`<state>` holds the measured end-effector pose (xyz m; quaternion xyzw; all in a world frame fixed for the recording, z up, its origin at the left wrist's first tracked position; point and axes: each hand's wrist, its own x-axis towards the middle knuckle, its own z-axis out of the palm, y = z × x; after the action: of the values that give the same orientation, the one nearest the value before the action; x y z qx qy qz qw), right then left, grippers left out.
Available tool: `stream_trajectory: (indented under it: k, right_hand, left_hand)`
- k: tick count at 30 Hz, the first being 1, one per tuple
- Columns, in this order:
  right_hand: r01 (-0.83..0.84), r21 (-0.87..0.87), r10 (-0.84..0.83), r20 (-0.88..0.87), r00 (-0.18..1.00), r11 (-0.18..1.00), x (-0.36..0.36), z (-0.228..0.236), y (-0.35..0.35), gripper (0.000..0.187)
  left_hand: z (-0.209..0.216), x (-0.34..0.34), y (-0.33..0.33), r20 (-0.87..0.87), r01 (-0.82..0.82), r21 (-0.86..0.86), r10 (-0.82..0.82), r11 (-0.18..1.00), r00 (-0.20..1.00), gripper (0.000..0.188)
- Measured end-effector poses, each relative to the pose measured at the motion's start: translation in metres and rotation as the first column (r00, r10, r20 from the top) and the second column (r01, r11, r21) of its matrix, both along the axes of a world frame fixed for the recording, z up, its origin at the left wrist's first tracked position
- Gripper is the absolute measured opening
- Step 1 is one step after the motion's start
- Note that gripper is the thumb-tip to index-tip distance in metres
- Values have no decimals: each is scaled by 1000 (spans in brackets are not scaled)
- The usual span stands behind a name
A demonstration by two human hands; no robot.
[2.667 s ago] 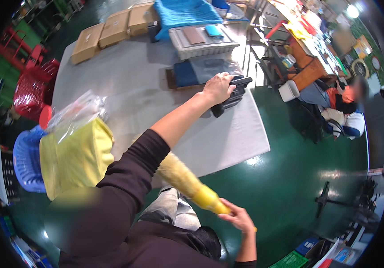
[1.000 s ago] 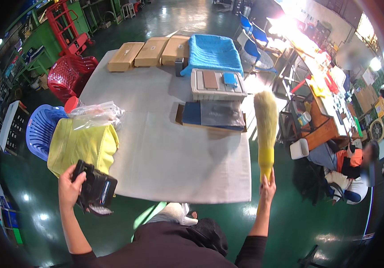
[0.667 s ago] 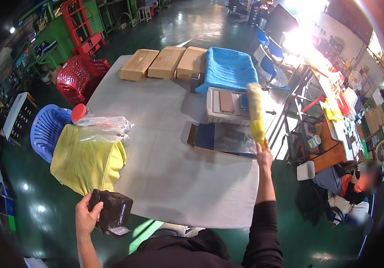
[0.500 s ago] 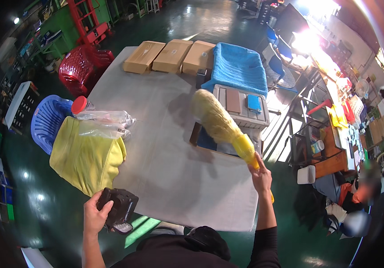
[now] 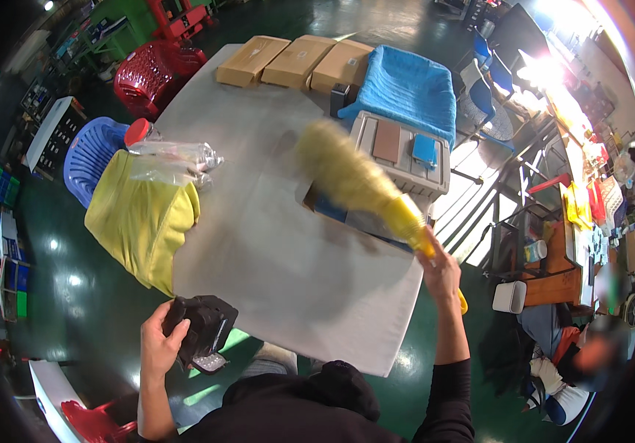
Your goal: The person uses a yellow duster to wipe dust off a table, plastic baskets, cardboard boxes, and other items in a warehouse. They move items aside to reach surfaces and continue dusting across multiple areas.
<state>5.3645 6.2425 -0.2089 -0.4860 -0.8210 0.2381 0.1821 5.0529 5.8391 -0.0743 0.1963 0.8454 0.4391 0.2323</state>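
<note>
The right hand [image 5: 441, 272], right of centre, is wrapped around the handle of a yellow duster [image 5: 358, 182] whose blurred head slants over the grey table [image 5: 280, 251]. At lower left, the left hand [image 5: 159, 348] grips a black device [image 5: 201, 332] just off the table's near edge.

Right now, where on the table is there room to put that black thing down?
The widest bare stretch of the grey table lies between the yellow cloth bag and the duster in the right hand, reaching the near edge by the left hand holding the black device. The far end is crowded: cardboard boxes, blue cloth, grey bin.
</note>
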Motion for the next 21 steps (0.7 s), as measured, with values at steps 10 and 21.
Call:
stream_trajectory:
  k: [10,21]
  right_hand:
    - [-245,11,242,108,964,970,153,-31,-21,59]
    - [-339,102,320,164,933,935,165,-25,29,60]
  left_hand:
    - [-14,78,-6,77,-123,3,122,992,989,31]
    - [-18,111,-17,62,-144,-15,144,989,988,33]
